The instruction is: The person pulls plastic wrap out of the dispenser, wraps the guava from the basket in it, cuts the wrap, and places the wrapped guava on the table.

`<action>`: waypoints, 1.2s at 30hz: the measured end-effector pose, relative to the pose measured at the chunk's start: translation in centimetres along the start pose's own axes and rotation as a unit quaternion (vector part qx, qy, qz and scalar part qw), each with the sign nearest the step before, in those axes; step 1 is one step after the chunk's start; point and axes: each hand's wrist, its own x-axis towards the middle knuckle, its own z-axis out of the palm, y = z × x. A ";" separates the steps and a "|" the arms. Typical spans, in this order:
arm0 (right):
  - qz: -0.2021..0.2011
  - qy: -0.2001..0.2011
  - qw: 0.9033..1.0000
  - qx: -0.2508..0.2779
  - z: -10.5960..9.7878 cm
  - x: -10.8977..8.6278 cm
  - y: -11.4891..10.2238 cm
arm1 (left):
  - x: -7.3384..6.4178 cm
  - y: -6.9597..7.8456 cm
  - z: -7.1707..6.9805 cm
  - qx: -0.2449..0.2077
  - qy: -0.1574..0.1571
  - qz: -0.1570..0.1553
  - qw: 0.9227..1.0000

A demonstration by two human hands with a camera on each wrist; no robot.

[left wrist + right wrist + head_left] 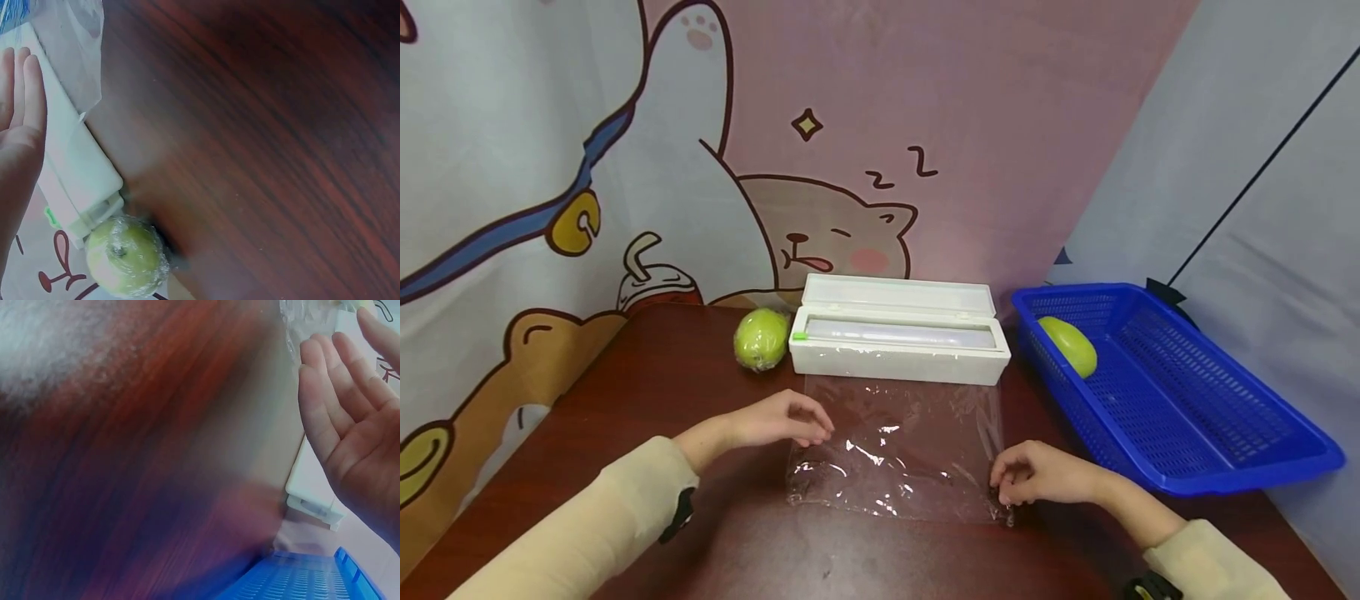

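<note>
A clear sheet of cling film (pixel 887 454) lies pulled out on the table from the white cling film box (pixel 895 362), whose lid stands up at the back. My left hand (pixel 782 419) is over the film's left edge, its fingers loosely bent and, in the left wrist view, fairly straight. At the film's front right corner is my right hand (pixel 1037 473), fingertips right at the edge. The right wrist view shows its thumb apart from its half-bent fingers. Left of the box sits a film-wrapped green apple (pixel 762 340), also beyond my left hand (pixel 22 100) in the left wrist view.
A blue plastic basket (pixel 1213 481) stands on the right, with a green fruit (pixel 1070 346) inside at its left end. Behind the dark wooden table (pixel 760 554) hangs a cartoon-printed cloth (pixel 1000 142). A small green slider (pixel 801 336) sits at the box's left end.
</note>
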 end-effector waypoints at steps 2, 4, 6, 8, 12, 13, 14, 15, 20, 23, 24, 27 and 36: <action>-0.003 0.011 1.000 -0.005 -0.1 0.1 0.0 | 0.1 -0.3 -0.2 -0.009 0.012 0.000 1.000; -0.006 0.022 1.000 -0.012 -0.2 0.2 -0.1 | 0.3 -0.7 -0.3 -0.024 0.021 -0.006 0.999; -0.006 0.033 0.999 -0.017 -0.3 0.3 -0.1 | 0.3 -1.2 -0.4 -0.041 0.030 -0.011 0.999; -0.006 0.044 0.999 -0.023 -0.4 0.4 -0.1 | 0.3 -1.7 -0.4 -0.061 0.035 -0.016 0.997; 0.000 0.061 0.998 -0.029 -0.7 0.5 -0.4 | 0.2 -2.8 -0.2 -0.072 0.030 -0.026 0.997; 0.004 0.066 0.997 -0.031 -0.8 0.6 -0.5 | 0.2 -3.0 -0.2 -0.065 0.028 -0.029 0.997; 0.007 0.072 0.997 -0.032 -1.0 0.6 -0.7 | 0.1 -3.2 -0.1 -0.057 0.024 -0.031 0.998; 0.011 0.081 0.996 -0.033 -1.3 0.6 -1.0 | 0.1 -3.4 0.0 -0.049 0.022 -0.033 0.998; 0.038 0.146 0.988 -0.029 -3.4 0.7 -3.0 | 0.0 -3.8 0.1 -0.023 0.020 -0.036 0.999; 0.056 0.183 0.982 -0.007 -5.1 0.7 -4.7 | 0.1 -3.9 0.1 -0.022 0.020 -0.042 0.999; 0.062 0.192 0.979 0.002 -5.6 0.6 -5.2 | 0.1 -3.9 0.0 -0.021 0.019 -0.042 0.999; 0.075 0.219 0.973 0.011 -7.3 0.2 -6.7 | 0.1 -3.9 0.0 -0.018 0.017 -0.042 0.999; 0.116 0.266 0.957 -0.018 -13.3 -2.0 -8.5 | 0.2 -3.6 0.1 -0.025 0.011 -0.019 0.999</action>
